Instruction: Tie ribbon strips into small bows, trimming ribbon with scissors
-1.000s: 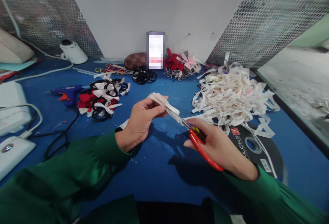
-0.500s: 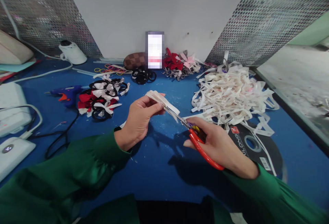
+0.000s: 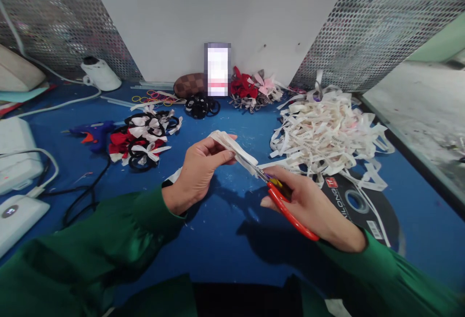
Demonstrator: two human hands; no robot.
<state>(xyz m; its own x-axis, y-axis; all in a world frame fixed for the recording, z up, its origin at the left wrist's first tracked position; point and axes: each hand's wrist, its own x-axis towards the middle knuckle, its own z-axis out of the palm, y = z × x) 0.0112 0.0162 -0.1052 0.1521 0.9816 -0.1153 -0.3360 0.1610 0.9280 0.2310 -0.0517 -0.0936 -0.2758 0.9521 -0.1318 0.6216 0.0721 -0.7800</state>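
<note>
Ribbon strip (image 3: 227, 141): held up over blue table (image 3: 218, 254), L of ribbon pile (image 3: 327, 135) (ref. for all places below).

R hand (image 3: 308, 200), near side of pile: fingers curled round scissors (image 3: 292, 215), red handle; blades lie along strip, can't tell if fully closed.

Spool (image 3: 381, 205), black, at pile's near edge, pale length across it.

L hand (image 3: 198, 166), L of pile: thumb + index pinching strip; other fingers folded, partly hidden. Strip looks layered; no severed piece seen at blades, so cut judged part-way at most, not confirmed.

Left to do, prob.: pile itself, big tangle of white lengths, some w/ print; looks mostly unworked.

Done, prob.: hair-tie heap (image 3: 150, 150), well L of pile, white & red bows already on black ties. Glue gun (image 3: 96, 133), farther L of pile, unheld.

Farther: black hair ties (image 3: 196, 107), back-L of pile, no full bow visible. Red & pink bows (image 3: 245, 87), b/w those & pile, look made up. Phone (image 3: 218, 70), back-L of pile, upright, screen blurred.
</note>
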